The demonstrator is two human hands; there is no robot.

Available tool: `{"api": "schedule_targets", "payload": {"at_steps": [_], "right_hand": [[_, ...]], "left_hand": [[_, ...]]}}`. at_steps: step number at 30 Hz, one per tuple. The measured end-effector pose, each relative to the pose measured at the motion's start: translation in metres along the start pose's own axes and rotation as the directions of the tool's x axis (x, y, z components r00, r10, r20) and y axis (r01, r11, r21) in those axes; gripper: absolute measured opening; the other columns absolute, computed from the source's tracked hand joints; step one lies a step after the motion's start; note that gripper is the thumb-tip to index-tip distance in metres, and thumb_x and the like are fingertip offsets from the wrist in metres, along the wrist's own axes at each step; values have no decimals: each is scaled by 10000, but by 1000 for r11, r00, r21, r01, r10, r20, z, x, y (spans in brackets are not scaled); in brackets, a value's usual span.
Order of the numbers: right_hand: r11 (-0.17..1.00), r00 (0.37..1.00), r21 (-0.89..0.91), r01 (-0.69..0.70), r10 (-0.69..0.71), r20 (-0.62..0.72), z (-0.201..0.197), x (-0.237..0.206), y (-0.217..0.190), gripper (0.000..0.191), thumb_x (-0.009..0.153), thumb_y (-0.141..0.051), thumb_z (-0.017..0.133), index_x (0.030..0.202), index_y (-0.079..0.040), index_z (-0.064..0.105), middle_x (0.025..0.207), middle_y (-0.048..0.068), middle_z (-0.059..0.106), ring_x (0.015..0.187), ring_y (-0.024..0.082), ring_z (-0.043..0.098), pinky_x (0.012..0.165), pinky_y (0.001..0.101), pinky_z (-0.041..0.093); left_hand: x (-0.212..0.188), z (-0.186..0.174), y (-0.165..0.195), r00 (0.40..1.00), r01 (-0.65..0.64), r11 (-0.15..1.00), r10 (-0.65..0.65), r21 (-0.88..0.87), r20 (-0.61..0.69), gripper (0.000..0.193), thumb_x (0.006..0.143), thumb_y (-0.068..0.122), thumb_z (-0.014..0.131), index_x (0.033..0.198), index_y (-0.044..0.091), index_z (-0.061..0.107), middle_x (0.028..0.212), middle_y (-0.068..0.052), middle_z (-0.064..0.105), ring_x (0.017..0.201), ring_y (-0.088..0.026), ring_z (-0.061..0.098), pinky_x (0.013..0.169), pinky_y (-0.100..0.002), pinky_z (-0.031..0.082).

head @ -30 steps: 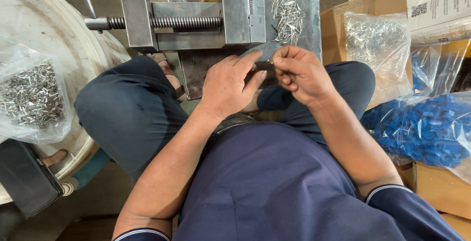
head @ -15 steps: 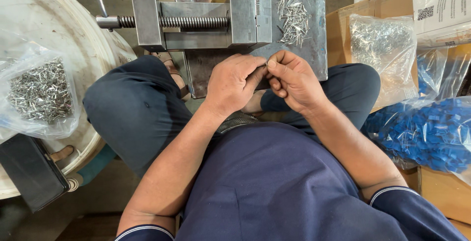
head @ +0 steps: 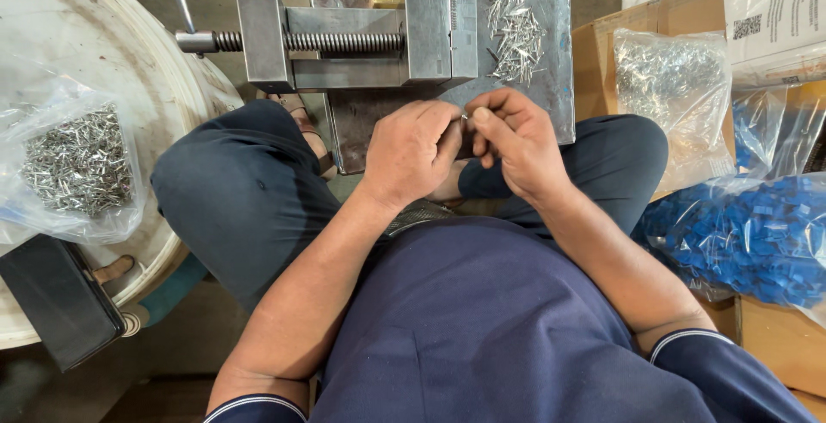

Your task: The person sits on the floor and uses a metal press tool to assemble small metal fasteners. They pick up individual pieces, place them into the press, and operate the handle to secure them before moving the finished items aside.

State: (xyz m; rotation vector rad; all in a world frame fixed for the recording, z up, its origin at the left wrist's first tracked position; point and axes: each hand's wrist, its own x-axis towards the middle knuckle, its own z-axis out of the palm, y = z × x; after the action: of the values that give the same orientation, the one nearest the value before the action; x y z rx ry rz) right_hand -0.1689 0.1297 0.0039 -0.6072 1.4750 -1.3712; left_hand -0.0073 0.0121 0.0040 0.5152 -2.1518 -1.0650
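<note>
right now the left hand (head: 411, 152) and right hand (head: 514, 137) pinch a small metal pin (head: 465, 117) between fingertips, just before the steel vise (head: 357, 37); fitting seems underway, needing steady alignment.

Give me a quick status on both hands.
Left hand and right hand meet fingertip to fingertip, pinching a small metal pin. Loose pins and vise just beyond. Nothing between.
</note>
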Motion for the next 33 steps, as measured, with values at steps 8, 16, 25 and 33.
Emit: {"api": "schedule_targets", "payload": {"at_steps": [8, 16, 25, 33], "right_hand": [[525, 914, -772, 357, -367, 173, 6, 0, -38, 91, 918, -70, 774, 958, -18, 711, 840, 66, 682, 643, 107, 620, 587, 263, 494], [490, 779, -686, 538, -601, 181, 11, 25, -64, 100, 978, -44, 758, 1039, -18, 684, 942, 67, 678, 802, 138, 640, 730, 285, 520], [464, 769, -672, 578, -584, 259, 22, 45, -80, 80, 1005, -54, 767, 1038, -27, 700, 941, 65, 653, 801, 137, 632, 725, 275, 516], [419, 762, -699, 580, -584, 282, 22, 38, -79, 107, 1002, -23, 755, 1106, -20, 732, 995, 88, 655, 832, 156, 657, 728, 281, 540]], "left_hand": [[3, 2, 1, 996, -90, 988, 88, 122, 21, 130, 827, 92, 689, 852, 55, 567, 807, -136, 627, 766, -353, 625, 686, -473, 502], [7, -2, -3, 983, 184, 974, -181, -129, 37, 133, 960, 203, 678, 966, 72, 697, 867, -117, 717, 825, -323, 702, 706, -413, 536], [7, -4, -4, 960, 280, 932, -277, -230, 45, 175, 983, 236, 654, 1003, 68, 698, 851, -113, 712, 780, -296, 702, 689, -387, 528], [3, 2, -13, 939, 339, 858, -334, -387, 81, 158, 1013, 206, 647, 1017, 56, 697, 783, -54, 691, 687, -162, 662, 643, -312, 518]]}}
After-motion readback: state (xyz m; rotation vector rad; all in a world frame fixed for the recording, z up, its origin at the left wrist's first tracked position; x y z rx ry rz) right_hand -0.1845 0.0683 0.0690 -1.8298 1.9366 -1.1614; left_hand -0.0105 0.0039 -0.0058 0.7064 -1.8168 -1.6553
